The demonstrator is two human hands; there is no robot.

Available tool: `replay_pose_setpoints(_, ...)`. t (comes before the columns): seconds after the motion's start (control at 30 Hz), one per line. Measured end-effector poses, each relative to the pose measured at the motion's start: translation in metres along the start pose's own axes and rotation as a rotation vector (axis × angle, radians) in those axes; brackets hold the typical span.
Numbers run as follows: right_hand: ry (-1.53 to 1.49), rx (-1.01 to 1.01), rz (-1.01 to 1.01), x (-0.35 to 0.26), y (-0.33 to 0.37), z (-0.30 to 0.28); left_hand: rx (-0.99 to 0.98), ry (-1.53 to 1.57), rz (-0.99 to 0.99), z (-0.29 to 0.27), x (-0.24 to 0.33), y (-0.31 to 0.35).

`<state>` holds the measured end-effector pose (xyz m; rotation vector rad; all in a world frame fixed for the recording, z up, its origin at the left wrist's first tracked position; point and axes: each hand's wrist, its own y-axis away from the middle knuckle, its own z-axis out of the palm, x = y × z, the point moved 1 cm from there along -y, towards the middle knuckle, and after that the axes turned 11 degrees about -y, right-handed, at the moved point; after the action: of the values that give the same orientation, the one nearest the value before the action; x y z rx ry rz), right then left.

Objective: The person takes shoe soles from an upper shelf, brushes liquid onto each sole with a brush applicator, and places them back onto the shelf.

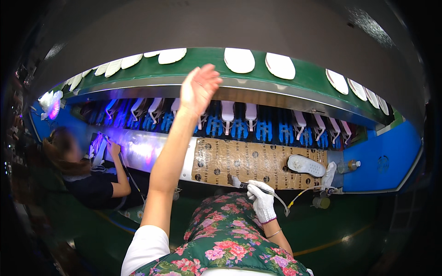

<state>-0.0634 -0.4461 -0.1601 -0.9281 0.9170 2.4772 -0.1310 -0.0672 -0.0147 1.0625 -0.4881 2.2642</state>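
My left hand (pixel 199 87) is bare and raised high, fingers spread, at the front edge of the green conveyor belt (pixel 207 66) that carries white shoe soles (pixel 239 60). It holds nothing. My right hand (pixel 262 201) wears a white glove and grips a small brush (pixel 235 181) with a hose trailing from it, close to my floral apron. The brush tip rests at the near edge of the brown taped work pad (pixel 248 161). One white sole (pixel 306 165) lies on the pad's right end.
Below the belt, a lower track carries blue holders with white shoe uppers (pixel 239 122). A small bottle (pixel 347 165) and a white cloth (pixel 329 175) sit right of the pad. A co-worker (pixel 87 170) sits to my left under violet light.
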Motion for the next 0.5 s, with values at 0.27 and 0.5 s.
replay_pose_setpoints(0.27, 0.057, -0.054, 0.069, 0.002, -0.002, 0.023, 0.455, -1.765, 0.541, -0.100, 0.107, -0.024)
replay_pose_setpoints(0.5, 0.008, -0.094, -0.050, -0.011, -0.008, 0.028, 0.545, -1.087, 0.940, -0.081, 0.103, 0.104)
